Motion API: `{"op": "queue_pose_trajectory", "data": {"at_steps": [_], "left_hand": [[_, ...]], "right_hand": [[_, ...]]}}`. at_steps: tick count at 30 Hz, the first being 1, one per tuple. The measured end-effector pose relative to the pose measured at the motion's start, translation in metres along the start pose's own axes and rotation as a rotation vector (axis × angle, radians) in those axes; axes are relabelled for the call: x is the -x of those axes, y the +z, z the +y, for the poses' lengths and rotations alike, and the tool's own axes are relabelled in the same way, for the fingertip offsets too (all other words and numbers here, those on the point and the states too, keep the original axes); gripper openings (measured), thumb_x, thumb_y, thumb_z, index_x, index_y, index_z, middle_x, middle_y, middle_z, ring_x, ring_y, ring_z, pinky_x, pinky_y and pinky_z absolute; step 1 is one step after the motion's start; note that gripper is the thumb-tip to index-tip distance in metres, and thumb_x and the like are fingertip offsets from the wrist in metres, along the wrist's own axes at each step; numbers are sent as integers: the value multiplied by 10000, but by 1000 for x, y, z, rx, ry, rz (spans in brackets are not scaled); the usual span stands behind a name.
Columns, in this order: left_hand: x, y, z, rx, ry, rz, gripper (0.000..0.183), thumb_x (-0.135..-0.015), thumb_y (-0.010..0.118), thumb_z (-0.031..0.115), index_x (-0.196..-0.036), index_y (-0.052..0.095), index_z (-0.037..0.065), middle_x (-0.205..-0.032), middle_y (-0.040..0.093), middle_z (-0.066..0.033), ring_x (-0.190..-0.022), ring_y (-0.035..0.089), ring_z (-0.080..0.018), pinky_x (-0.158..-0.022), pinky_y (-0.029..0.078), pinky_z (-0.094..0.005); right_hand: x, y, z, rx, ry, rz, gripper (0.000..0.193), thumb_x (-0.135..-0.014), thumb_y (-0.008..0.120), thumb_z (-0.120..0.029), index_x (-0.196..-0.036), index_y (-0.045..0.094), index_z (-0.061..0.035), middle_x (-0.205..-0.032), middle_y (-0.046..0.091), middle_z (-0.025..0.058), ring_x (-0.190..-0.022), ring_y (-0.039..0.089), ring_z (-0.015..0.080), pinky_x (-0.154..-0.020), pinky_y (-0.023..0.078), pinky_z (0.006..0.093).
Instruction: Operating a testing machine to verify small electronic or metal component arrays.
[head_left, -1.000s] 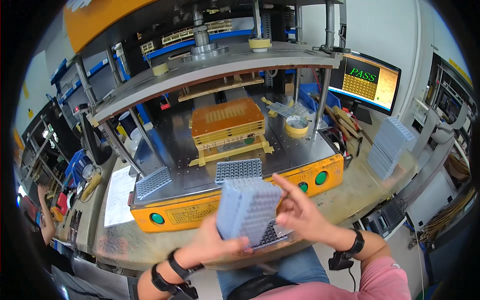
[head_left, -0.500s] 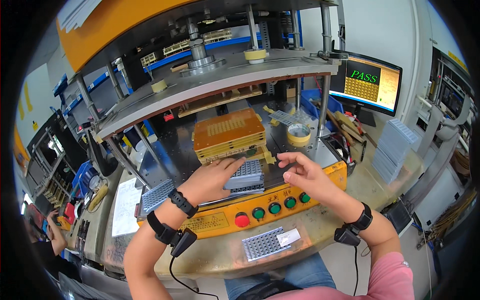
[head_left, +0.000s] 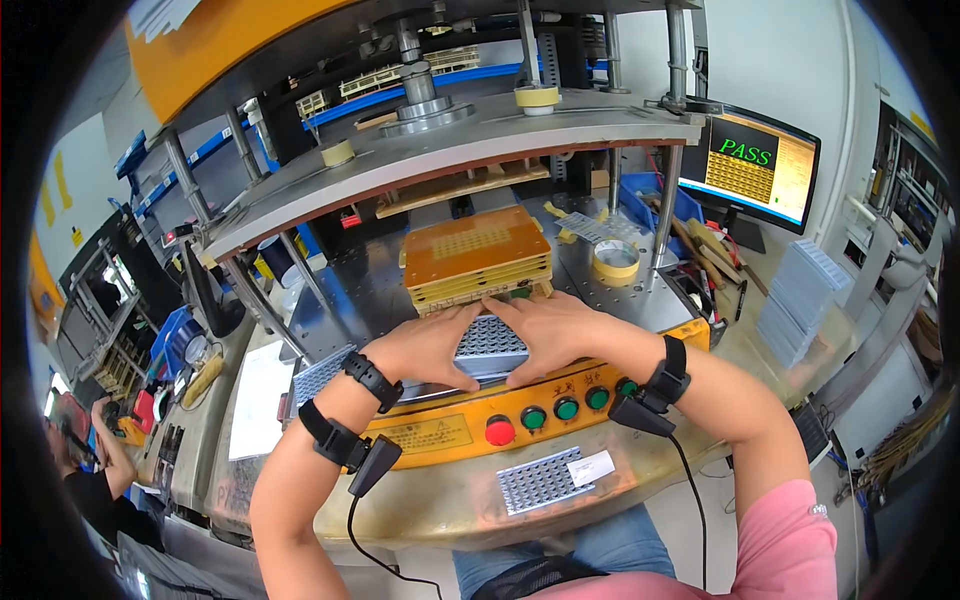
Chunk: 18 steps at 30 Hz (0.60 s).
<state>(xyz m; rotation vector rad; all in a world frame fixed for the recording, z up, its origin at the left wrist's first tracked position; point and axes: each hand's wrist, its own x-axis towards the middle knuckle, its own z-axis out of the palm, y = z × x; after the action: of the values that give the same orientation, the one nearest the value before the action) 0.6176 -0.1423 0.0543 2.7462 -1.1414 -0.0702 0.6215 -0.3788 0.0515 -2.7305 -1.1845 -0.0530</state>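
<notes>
A small stack of grey-blue perforated trays (head_left: pixel 490 347) lies at the front edge of the press bed. My left hand (head_left: pixel 432 345) is against its left side and my right hand (head_left: pixel 552 328) against its right, thumbs toward me and fingers at the far side, so the stack is gripped between them. Just behind my fingertips stands the layered orange-brown fixture (head_left: pixel 477 248). One loose perforated tray (head_left: pixel 540 482) with a white label (head_left: pixel 591 467) on it lies on the bench in front of the press.
A metal upper plate (head_left: pixel 440 150) on posts spans above the bed. Along the yellow front panel sit a red button (head_left: pixel 499 430) and several green ones. A tape roll (head_left: pixel 615 262), a tall tray stack (head_left: pixel 803 300) and a monitor (head_left: pixel 752 170) stand rightward. Another person (head_left: pixel 105 480) is far left.
My right hand has come left and down from the air onto the stack's right side. My left hand has shifted from over the stack to its left side.
</notes>
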Motion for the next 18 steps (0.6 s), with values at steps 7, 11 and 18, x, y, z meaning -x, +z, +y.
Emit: {"op": "queue_pose_trajectory", "data": {"at_steps": [7,11,18], "left_hand": [[5,-1,18,-45,-63,-36,1052,-676,832,424,-1473,314,-26,-1423,472,-281,-1325,474,-394,-1100,394,-418],[26,11,3,187,-54,128,1110,-780,754,529,-1535,184,-52,-1527,323,-320,-1427,350,-403,-1166,303,-405],[23,48,51,1560,-275,609,661,-1059,355,504,-1499,329,12,-1487,435,-125,-1370,402,-208,-1169,258,-357]], "right_hand": [[-1,-3,1,1,-15,-131,1146,-616,820,-367,-1534,238,-2,-1257,593,242,-1144,606,373,-922,523,421],[3,5,12,-94,-67,-6,1117,-686,813,-475,-1538,249,-24,-1379,498,284,-1278,513,373,-1030,443,420],[16,39,-3,-1594,323,378,738,-1028,451,-526,-1530,286,-12,-1568,333,172,-1435,347,226,-1174,275,357]]}}
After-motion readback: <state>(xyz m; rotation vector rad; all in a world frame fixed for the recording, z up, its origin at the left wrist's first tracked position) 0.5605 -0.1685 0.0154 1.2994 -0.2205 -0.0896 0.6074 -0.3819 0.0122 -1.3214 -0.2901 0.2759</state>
